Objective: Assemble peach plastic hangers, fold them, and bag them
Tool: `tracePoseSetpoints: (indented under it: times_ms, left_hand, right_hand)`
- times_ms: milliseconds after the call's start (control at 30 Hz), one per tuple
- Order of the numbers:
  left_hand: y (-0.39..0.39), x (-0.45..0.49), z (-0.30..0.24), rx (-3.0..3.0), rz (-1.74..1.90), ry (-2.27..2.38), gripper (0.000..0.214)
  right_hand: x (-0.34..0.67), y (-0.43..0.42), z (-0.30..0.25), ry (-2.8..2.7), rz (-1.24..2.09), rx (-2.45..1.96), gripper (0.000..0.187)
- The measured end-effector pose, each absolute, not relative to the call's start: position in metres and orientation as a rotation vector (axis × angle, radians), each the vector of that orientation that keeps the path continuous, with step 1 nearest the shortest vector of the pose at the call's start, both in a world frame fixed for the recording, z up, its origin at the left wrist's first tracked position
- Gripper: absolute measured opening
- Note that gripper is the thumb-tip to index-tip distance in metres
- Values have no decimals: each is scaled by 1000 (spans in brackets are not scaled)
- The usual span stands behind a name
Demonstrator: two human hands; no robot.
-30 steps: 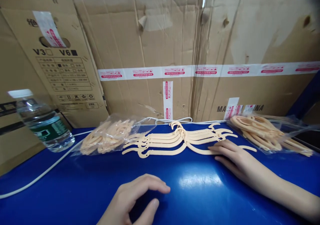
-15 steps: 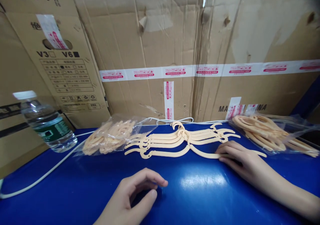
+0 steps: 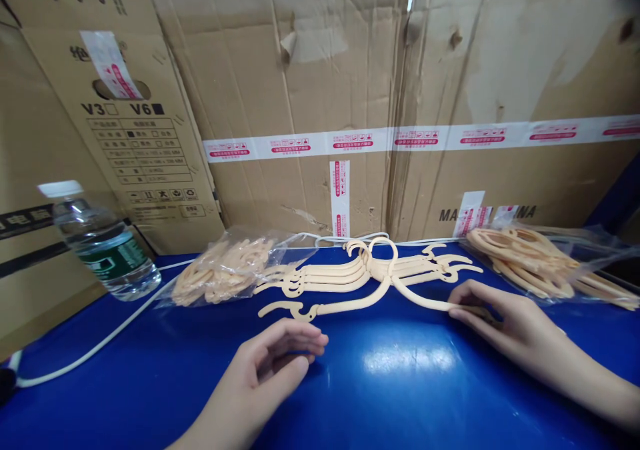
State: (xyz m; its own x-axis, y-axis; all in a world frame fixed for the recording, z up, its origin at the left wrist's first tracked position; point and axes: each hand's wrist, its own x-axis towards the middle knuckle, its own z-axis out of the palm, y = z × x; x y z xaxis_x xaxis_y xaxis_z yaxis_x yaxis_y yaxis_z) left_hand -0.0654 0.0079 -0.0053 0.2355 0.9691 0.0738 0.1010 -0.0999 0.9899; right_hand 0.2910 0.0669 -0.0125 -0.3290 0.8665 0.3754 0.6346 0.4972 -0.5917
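Several thin peach plastic hangers lie in a row on the blue table. The nearest hanger is tilted up, its hook raised above the rest. My right hand pinches that hanger's right arm between thumb and fingers. My left hand rests on the table just in front of the hanger's left end, fingers loosely curled, with nothing in it.
A clear bag of hangers lies at the left, another bag of hangers at the right. A water bottle stands far left. A white cable runs across the table. Taped cardboard boxes wall off the back.
My right hand has gripped the nearest hanger's right arm and lifted it, so its hook now stands up. My left hand has slid forward toward the hanger's left end.
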Motion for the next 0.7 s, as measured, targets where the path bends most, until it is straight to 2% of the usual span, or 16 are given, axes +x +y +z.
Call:
tracePoseSetpoints:
  times_ms: [367, 600, 700]
  left_hand:
    - [12, -69, -8, 1412, 1005, 1167, 24]
    - [20, -70, -34, 1171, 1280, 1124, 59]
    - [15, -67, -34, 1210, 1284, 1117, 66]
  right_hand:
    - [289, 56, 0, -1931, 217, -1192, 23]
    - [286, 52, 1, -1923, 111, -1139, 20]
    - [284, 49, -1, -1970, 128, -1141, 18]
